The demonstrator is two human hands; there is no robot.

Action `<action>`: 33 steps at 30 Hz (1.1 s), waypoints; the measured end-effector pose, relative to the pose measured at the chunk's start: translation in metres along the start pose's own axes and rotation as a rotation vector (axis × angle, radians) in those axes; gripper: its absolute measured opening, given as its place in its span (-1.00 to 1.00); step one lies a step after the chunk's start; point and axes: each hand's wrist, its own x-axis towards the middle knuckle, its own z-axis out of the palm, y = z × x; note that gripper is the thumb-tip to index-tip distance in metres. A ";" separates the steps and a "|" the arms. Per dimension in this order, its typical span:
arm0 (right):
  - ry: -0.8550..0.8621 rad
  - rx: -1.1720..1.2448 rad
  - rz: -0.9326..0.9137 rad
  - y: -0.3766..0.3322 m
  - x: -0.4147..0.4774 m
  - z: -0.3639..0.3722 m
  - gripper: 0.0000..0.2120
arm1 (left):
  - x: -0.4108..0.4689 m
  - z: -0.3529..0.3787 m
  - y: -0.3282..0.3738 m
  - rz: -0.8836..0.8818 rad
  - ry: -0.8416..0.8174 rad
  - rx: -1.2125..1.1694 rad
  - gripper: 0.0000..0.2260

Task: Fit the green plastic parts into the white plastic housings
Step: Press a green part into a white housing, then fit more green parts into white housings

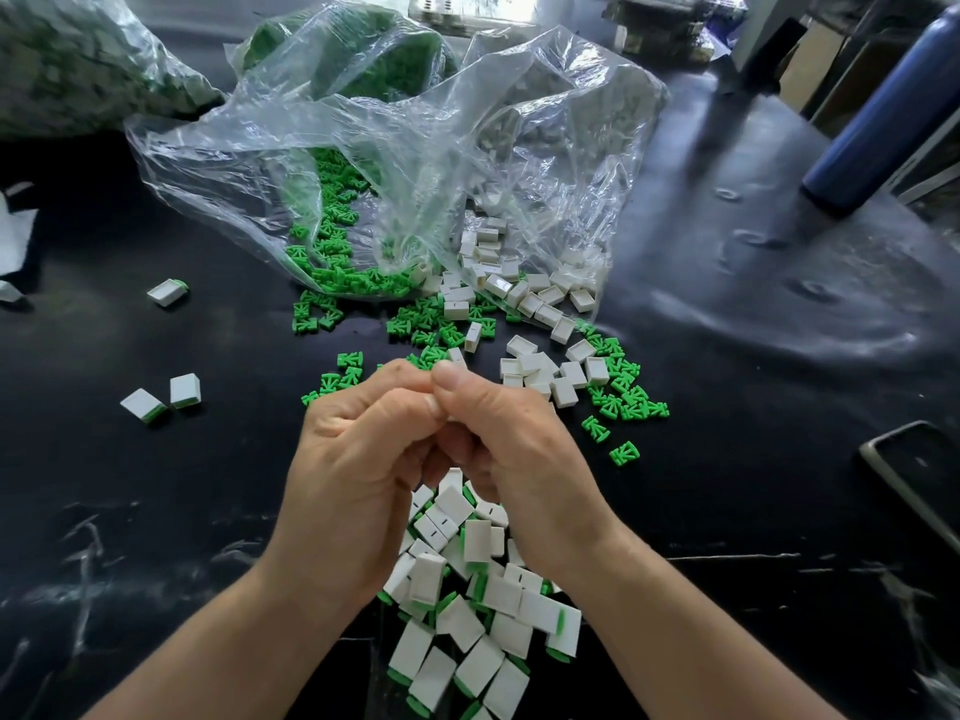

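Mid-fit, hands bunched over the finished heap.

Nearest, heap of finished pieces (483, 615), white with green edges peeping out, piled on the counter (753, 356) beneath the wrists. Just beyond, left hand (358, 475) and right hand (524, 459) locked tip to tip, fingers (405, 407) of both curled hard inward; anything pinched between them hidden, so impossible to tell. Likely pressing a pair home. Best to square the green part with the housing's open end, push straight with the thumbs, feel for a flush seat, never force it crooked. Past the knuckles, loose white housings (540, 371) and green parts (623, 392) scattered and mixed on the counter, close at hand. Farther back, more of both spilling from two clear bags (415, 148). Worth grabbing one of each per go.
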 end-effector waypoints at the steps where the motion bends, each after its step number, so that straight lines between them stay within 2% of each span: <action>1: 0.006 -0.011 -0.003 0.000 0.000 0.000 -0.61 | 0.000 0.000 0.000 -0.003 -0.001 -0.004 -0.85; 3: 0.023 -0.045 -0.005 0.003 0.001 0.001 -0.55 | 0.000 0.001 0.000 -0.010 -0.003 -0.023 -0.85; 5: 0.026 -0.076 -0.002 0.001 0.000 0.001 -0.58 | 0.001 0.000 0.002 -0.020 -0.023 -0.043 -0.85; 8: -0.045 -0.081 0.038 -0.005 0.000 -0.002 -0.47 | 0.003 -0.003 0.001 -0.048 -0.043 0.010 -0.79; 10: -0.054 -0.077 0.065 -0.010 -0.001 -0.004 -0.49 | 0.004 -0.004 0.000 -0.072 -0.034 0.045 -0.73; 12: -0.068 -0.092 0.099 -0.014 -0.001 -0.006 -0.54 | 0.004 -0.003 0.001 -0.075 -0.029 0.048 -0.79; 16: -0.086 -0.126 0.242 -0.011 0.002 -0.015 -0.43 | 0.007 -0.002 0.002 -0.120 -0.065 0.021 -0.83; 21: -0.043 -0.222 0.276 -0.010 0.004 -0.023 -0.29 | 0.006 -0.003 0.001 -0.181 -0.108 -0.013 -0.79; 23: 0.037 -0.223 0.263 -0.012 0.004 -0.024 -0.38 | 0.006 -0.003 0.001 -0.199 -0.097 -0.039 -0.82; 26: 0.169 -0.225 0.165 -0.015 0.005 -0.030 -0.62 | 0.008 -0.003 0.001 -0.237 -0.027 -0.084 -0.72; 29: 0.098 -0.249 0.052 -0.017 0.004 -0.031 -0.83 | 0.008 -0.005 0.003 -0.258 0.018 -0.107 -0.81; 31: 0.056 -0.327 0.011 -0.014 0.003 -0.030 -0.90 | 0.008 -0.007 0.004 -0.263 0.025 -0.066 -0.81; 33: 0.082 -0.324 -0.022 -0.011 0.004 -0.029 -0.92 | 0.009 -0.008 0.002 -0.275 0.037 -0.004 -0.77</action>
